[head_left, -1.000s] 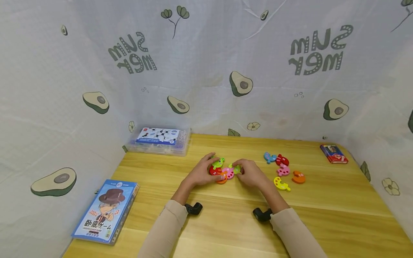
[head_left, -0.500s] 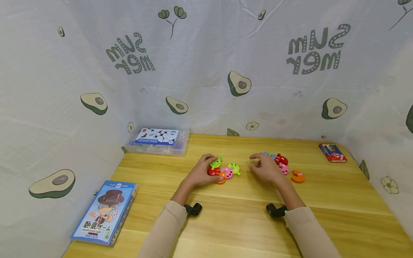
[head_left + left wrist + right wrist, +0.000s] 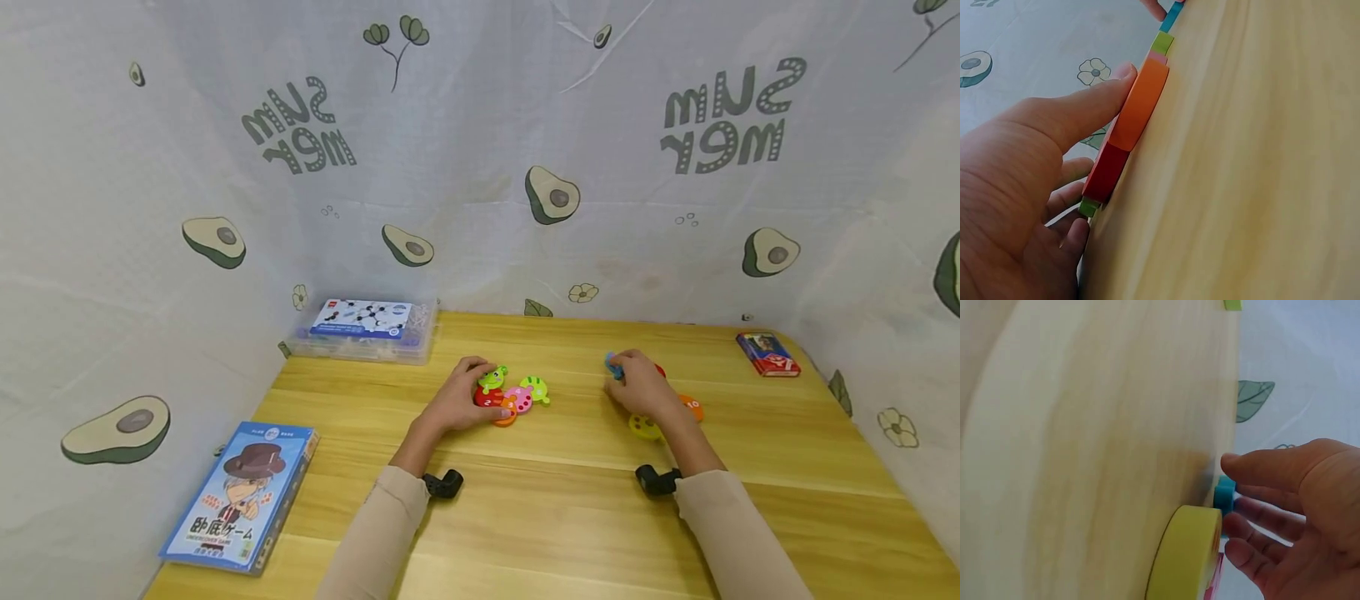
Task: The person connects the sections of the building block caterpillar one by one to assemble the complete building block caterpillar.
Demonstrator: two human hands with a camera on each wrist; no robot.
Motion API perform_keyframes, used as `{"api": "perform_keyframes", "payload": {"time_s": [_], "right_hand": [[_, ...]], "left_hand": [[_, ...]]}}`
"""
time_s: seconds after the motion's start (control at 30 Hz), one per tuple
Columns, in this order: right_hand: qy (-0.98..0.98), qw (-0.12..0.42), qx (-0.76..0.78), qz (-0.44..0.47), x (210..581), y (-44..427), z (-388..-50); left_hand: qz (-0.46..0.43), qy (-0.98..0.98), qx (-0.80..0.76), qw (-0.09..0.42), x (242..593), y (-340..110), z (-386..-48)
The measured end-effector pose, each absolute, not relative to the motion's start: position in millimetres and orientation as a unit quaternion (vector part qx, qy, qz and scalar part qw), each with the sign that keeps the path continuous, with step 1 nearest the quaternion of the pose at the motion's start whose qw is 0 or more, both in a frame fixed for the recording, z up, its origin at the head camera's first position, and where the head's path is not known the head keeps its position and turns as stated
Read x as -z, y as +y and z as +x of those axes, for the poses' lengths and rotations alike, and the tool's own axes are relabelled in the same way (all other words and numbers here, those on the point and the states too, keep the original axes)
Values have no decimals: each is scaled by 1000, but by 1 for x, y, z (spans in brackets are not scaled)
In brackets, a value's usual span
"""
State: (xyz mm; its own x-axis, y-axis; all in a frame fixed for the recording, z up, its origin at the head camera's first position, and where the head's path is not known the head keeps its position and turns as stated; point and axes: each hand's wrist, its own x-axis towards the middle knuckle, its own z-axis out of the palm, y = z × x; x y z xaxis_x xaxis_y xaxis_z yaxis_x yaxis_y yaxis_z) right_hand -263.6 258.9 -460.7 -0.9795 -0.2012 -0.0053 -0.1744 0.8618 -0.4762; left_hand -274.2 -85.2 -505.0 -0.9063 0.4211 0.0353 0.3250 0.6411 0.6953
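Note:
My left hand (image 3: 448, 404) holds a joined row of caterpillar number puzzle pieces on the table, thumb on the orange piece (image 3: 1141, 103) and fingers around the green head piece (image 3: 492, 381) and red piece (image 3: 487, 397). A pink piece (image 3: 519, 401) and a striped green piece (image 3: 536, 388) continue the row to the right. Over the loose pieces, my right hand (image 3: 643, 387) has thumb and fingers around the blue puzzle piece (image 3: 1224, 495). Beneath or beside that hand lie a yellow piece (image 3: 645, 427), an orange piece (image 3: 692, 407) and a mostly covered red piece (image 3: 661, 372).
A clear plastic case (image 3: 363, 329) stands at the back left. A blue game box (image 3: 238, 496) lies at the left edge, a small red card box (image 3: 768, 354) at the back right. Patterned cloth (image 3: 465, 150) hangs behind and at both sides of the wooden table (image 3: 525, 517).
My right hand has left the striped green piece at the row's end and moved right to the blue piece among the loose ones. The left hand stays on the row.

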Motion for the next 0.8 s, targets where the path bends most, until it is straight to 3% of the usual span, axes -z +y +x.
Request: {"api": "perform_keyframes", "payload": {"time_s": [0.57, 0.8], "right_hand": [[946, 35, 276, -168, 460, 250, -245], [956, 1, 275, -97, 469, 244, -244]], "left_hand": [[218, 905, -363, 44, 505, -93, -278], [211, 908, -358, 41, 505, -93, -277]]}}
